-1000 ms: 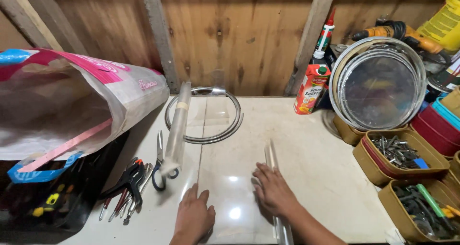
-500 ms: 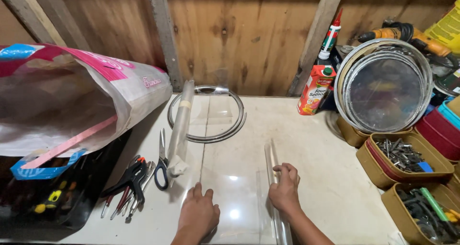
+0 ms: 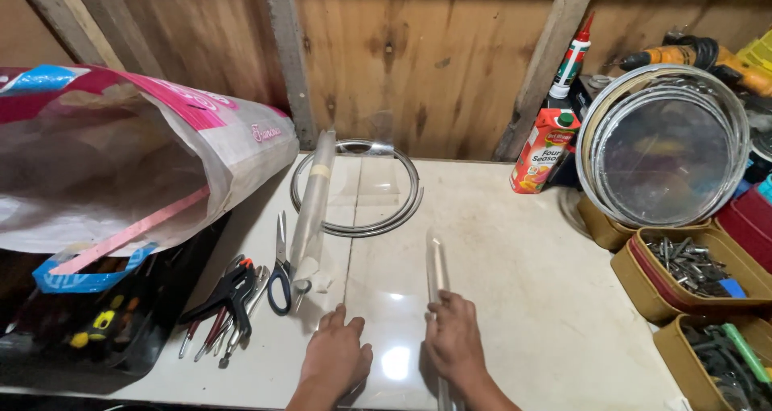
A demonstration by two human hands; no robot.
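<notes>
Gripping lightly, the right hand (image 3: 455,340) is closing its fingers over a rolled clear sheet (image 3: 437,276) lying on the white surface (image 3: 515,258); the left hand (image 3: 337,356) is pressing flat and empty beside it; both palms should be spreading pressure evenly, keeping the roll straight.

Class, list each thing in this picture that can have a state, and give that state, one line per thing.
Left hand: flat on the clear sheet.
Right hand: on the rolled edge.
Scissors: closed, lying flat.
Juice carton: upright, capped.
Sack: lying on its side.
Plastic roll: rolled up.
</notes>
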